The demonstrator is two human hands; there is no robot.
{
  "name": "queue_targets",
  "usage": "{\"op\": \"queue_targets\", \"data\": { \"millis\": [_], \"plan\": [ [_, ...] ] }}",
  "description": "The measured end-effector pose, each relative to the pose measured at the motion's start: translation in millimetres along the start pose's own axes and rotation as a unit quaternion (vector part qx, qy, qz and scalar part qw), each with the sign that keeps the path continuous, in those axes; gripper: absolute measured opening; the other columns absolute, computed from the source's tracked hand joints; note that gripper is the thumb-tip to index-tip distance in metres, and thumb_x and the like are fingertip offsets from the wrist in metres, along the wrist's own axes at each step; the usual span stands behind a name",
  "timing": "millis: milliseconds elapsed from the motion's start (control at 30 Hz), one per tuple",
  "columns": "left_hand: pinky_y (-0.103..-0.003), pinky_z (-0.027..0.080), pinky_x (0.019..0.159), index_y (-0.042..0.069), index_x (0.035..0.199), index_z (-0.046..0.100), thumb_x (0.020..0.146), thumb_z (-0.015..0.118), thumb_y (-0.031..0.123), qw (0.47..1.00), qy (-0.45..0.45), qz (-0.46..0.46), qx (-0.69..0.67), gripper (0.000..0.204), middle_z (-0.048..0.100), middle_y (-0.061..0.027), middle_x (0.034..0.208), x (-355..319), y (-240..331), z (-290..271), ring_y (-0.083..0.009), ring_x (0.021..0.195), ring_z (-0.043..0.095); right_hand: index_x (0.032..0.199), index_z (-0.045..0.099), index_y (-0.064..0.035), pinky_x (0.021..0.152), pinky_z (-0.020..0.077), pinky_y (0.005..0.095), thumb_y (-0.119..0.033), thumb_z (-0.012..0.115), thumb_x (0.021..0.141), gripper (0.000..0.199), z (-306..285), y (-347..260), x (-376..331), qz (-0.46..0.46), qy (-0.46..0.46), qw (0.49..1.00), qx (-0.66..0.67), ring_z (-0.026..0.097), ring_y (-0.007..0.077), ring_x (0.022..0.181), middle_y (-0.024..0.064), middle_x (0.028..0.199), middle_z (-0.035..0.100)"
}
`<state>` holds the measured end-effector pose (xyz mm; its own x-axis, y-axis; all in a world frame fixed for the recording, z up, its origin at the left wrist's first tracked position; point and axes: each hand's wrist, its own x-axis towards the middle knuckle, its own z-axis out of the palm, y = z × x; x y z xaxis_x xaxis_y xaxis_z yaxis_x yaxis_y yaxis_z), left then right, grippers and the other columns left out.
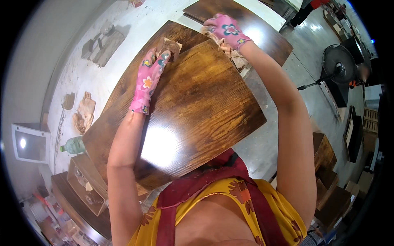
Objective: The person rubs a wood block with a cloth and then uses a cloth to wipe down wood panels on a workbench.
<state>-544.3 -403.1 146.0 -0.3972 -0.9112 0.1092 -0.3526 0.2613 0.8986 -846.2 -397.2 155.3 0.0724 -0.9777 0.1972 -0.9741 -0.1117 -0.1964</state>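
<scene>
While the left hand [148, 80] is pressed flat, fingers together, on a sanding pad [170, 46] at the far edge of the stained panel [193, 106], the far right corner is gripped by the right hand [227, 29].

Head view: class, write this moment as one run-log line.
left hand: gloved, pressing sandpaper scrap on glossy stained wood panel | right hand: gloved, on cloth at panel's far edge | below: white workbench

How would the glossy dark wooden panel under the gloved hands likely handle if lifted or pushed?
The wooden panel looks flat and broad, so it is probably stiff and fairly heavy. Its shiny finish suggests that it could slide easily on the panel beneath. The left hand and right hand wear fabric gloves, likely aiding grip.
</scene>
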Motion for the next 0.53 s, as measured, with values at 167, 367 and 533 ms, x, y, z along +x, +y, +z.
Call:
{"op": "queue_targets", "data": {
  "millis": [167, 367, 533],
  "plan": [
    [-0.031, 0.034, 0.101, -0.009, 0.128, 0.043, 0.084, 0.062, 0.047, 0.999, 0.023, -0.025, -0.035, 0.074, 0.048, -0.0249, 0.129, 6, 2, 6, -0.0293, 0.123, 0.045, 0.117, 0.059, -0.0153, 0.087, 0.0503, 0.0357, -0.02, 0.057, 0.087, 0.031, -36, -16, -48, 0.17, 0.119, 0.899, 0.387, 0.058, 0.0226, 0.102, 0.0079, 0.117, 0.058],
    [-0.025, 0.041, 0.084, -0.011, 0.127, 0.043, 0.086, 0.063, 0.039, 0.993, 0.0, -0.015, -0.118, 0.068, 0.059, -0.0108, 0.107, 9, 6, 0, -0.0156, 0.095, 0.057, 0.12, 0.057, -0.0147, 0.102, 0.0374, 0.0393, -0.017, 0.054, 0.088, 0.033, -18, -76, -100, -0.011, 0.07, 0.997, 0.019, 0.046, 0.0221, 0.121, 0.0084, 0.119, 0.057],
    [-0.024, 0.042, 0.085, -0.01, 0.132, 0.038, 0.085, 0.064, 0.04, 0.987, -0.008, -0.026, -0.157, 0.073, 0.059, -0.0131, 0.111, 17, -13, 5, -0.015, 0.093, 0.059, 0.125, 0.053, -0.0162, 0.107, 0.0319, 0.0407, -0.019, 0.051, 0.09, 0.035, -29, -69, -164, -0.064, 0.049, 0.995, 0.061, 0.046, 0.0229, 0.122, 0.0077, 0.126, 0.052]
  ]
}}
